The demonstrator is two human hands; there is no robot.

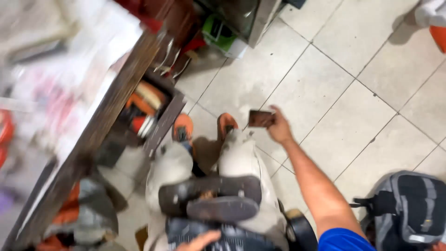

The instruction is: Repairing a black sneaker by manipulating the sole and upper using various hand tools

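Observation:
My right hand reaches out past my knee over the tiled floor and grips a small dark brown rectangular piece. On my lap lie two dark shoe soles, one stacked on the other across my pale trousers. Only the fingers of my left hand show at the bottom edge, resting near my lap just below the soles; whether they hold anything is not visible. My feet in orange sandals rest on the floor ahead.
A wooden workbench with blurred clutter runs along the left, an open drawer of tools below it. A grey backpack sits on the floor at right. A green box stands by a cabinet at the top.

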